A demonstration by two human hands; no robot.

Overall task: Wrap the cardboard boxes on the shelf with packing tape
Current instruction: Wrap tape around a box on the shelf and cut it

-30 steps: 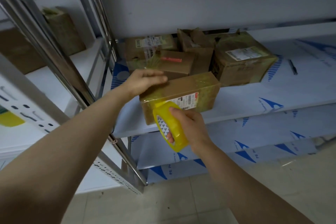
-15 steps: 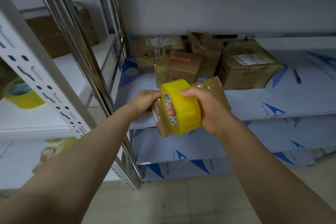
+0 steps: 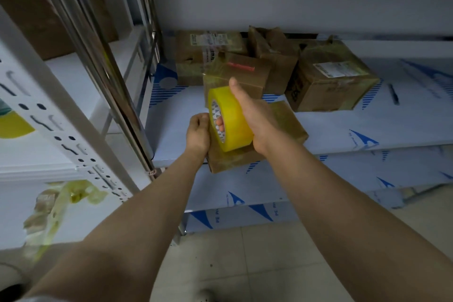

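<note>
A brown cardboard box [image 3: 286, 125], glossy with tape, lies at the front edge of the white shelf [image 3: 367, 127] and juts over it. My right hand [image 3: 255, 115] grips a yellow roll of packing tape [image 3: 232, 122] above the box's near end, fingers through the core and thumb on top. My left hand [image 3: 197, 133] holds the box's left near corner, right beside the roll. Several other taped boxes [image 3: 328, 78] stand behind, deeper on the shelf.
A metal upright [image 3: 98, 64] of the rack stands just left of my hands. The neighbouring rack at left holds a brown box [image 3: 36, 22] and crumpled yellow tape scraps [image 3: 81, 195] on a lower shelf. A dark pen [image 3: 393, 94] lies at the shelf's right. Tiled floor below.
The box has been turned so its end points toward me. My right hand brought the roll from the box's front face up over its near end. My left hand slid from the box's top to the left corner.
</note>
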